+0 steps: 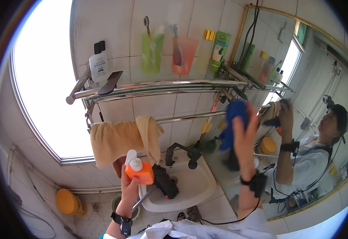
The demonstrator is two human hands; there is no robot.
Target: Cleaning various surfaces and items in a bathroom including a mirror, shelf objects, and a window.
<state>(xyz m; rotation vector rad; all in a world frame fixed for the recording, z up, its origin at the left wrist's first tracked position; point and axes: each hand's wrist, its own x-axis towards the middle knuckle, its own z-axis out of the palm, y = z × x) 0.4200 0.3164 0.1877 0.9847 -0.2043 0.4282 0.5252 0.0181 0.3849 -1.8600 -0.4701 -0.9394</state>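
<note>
My left hand (129, 193) grips an orange pump bottle (141, 173) with a white pump head, held upright in front of the sink. My right hand (245, 139) is raised at the mirror (277, 199), its fingers closed around a bunched blue cloth (237, 117). Motion blurs the cloth and fingers a little, and whether the cloth touches the glass I cannot tell. A dark ridged item (166, 182) with an orange-red end lies across the white sink (205, 185), close to the bottle.
Above the sink, a glass shelf with metal rails (170, 84) bears a green cup (152, 53), a pink cup (184, 55), a white bottle (98, 63) and a green tube (220, 51). Beige towels (118, 141) hang below. A black faucet (180, 150) stands behind the sink. A yellow bucket (68, 202) is lower left.
</note>
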